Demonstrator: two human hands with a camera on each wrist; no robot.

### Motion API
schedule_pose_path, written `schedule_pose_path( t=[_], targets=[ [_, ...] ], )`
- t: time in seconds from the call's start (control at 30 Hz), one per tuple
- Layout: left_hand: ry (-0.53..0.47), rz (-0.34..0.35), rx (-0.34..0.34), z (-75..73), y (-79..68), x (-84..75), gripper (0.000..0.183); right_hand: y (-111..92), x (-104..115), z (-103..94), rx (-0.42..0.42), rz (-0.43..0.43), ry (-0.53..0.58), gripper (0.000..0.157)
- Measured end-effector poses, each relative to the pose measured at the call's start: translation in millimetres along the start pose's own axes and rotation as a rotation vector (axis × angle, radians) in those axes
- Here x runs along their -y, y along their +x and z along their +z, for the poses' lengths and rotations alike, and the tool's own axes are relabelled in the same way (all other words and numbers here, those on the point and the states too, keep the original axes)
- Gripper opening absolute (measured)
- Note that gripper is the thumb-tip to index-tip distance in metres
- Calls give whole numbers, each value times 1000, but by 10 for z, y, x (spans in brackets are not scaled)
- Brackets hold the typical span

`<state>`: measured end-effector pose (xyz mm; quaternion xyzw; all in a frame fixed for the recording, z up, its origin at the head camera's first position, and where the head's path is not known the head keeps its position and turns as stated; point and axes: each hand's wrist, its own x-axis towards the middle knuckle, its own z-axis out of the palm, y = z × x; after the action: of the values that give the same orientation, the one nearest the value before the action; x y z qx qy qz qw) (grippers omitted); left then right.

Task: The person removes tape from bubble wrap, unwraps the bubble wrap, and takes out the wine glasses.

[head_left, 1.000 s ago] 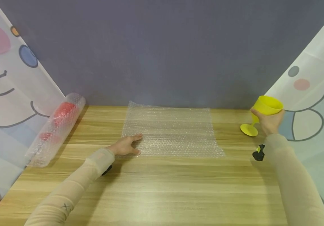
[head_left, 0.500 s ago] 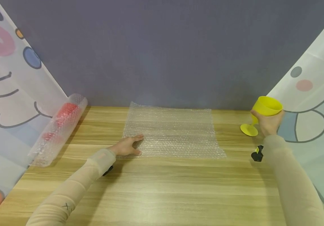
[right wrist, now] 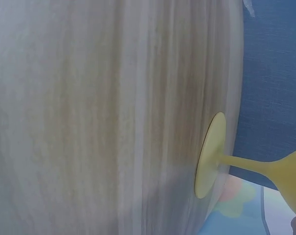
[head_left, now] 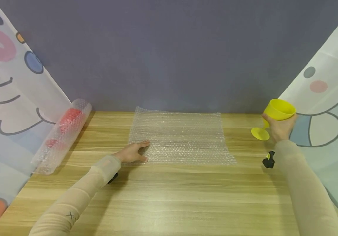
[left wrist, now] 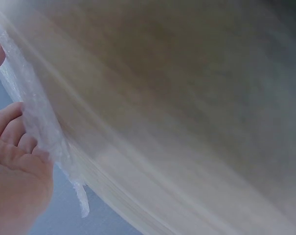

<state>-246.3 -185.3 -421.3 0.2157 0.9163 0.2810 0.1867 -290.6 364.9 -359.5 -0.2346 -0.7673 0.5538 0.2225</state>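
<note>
bubble wrap sheet (head_left: pixel 183 137) lies flat on the wooden table (head_left: pixel 169 203), reaching rightward from the left hand (head_left: pixel 129 153), whose spread fingers lie on its left edge and grasp nothing. well left of that hand, a wrapped bundle (head_left: pixel 61 137) shows red through clear film. the yellow goblet (head_left: pixel 276 113) is in the right hand (head_left: pixel 284 128), clasped round the bowl; whether its foot touches the table is hard to tell. since a second ago hardly anything has shifted, so goblet and sheet remain apart. on the left sleeve (head_left: pixel 68 201), behind the left hand, is a small x-like mark (head_left: pixel 70 215); no brand or label can be read.
</note>
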Motion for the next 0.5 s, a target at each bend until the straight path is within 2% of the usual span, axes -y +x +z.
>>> schedule_pose_path(
  t=[0.27,0.5],
  targets=[
    [-10,5,-1,10,8,17,80,-36,-4,-6,-7,-12,-56,94],
    [-11,12,12,-18,-28,11,80,-54,-18,-16,2,-14,-56,94]
  ],
)
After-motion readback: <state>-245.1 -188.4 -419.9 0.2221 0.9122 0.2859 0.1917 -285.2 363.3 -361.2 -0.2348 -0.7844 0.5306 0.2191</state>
